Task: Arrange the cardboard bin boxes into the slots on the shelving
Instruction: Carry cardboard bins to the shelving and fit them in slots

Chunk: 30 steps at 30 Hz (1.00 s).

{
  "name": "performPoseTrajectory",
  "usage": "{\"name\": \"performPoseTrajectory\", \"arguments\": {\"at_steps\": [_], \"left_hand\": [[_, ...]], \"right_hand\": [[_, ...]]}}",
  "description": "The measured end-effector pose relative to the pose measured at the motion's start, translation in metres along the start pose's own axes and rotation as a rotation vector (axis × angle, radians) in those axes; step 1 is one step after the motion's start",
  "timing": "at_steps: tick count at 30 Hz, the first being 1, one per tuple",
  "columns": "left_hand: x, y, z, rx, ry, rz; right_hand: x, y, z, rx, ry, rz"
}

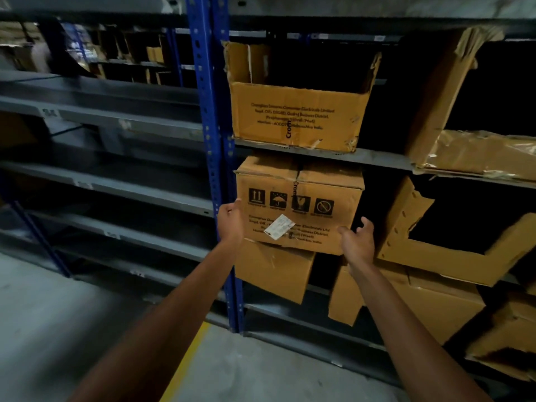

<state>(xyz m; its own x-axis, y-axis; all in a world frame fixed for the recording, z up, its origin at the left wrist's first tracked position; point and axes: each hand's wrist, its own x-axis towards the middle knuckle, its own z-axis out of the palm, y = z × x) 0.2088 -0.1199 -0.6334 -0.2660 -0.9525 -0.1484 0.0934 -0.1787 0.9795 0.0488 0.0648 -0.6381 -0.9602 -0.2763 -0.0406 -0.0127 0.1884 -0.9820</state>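
A cardboard bin box with handling symbols and a white label sits in a middle slot of the shelving, just right of the blue upright. My left hand lies flat against the box's left edge, fingers fairly straight. My right hand hovers at the lower right corner with fingers spread and loosely curled, holding nothing. Above it, an open-topped bin box stands in the slot one shelf up. Another box sits in the slot below.
Torn bin boxes fill the slots to the right, with more cardboard lower down. Grey shelves on the left bay hold no boxes. A yellow floor line runs along the concrete aisle.
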Motion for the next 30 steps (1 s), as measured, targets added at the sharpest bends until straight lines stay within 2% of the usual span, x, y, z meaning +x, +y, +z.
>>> {"name": "performPoseTrajectory", "arguments": {"at_steps": [6,14,23,30], "left_hand": [[0.046,0.005,0.028,-0.022,0.066,0.004],[0.079,-0.004,0.053,-0.110,-0.007,-0.071],[0.073,-0.019,0.045,-0.060,-0.007,0.028],[0.042,-0.021,0.008,-0.016,-0.014,0.074]], "right_hand": [[0.052,0.006,0.016,0.070,0.098,0.005],[0.080,0.010,0.033,0.313,0.024,0.146],[0.057,0.023,0.033,0.315,0.052,0.106],[0.000,0.027,0.016,0.374,0.039,0.084]]}}
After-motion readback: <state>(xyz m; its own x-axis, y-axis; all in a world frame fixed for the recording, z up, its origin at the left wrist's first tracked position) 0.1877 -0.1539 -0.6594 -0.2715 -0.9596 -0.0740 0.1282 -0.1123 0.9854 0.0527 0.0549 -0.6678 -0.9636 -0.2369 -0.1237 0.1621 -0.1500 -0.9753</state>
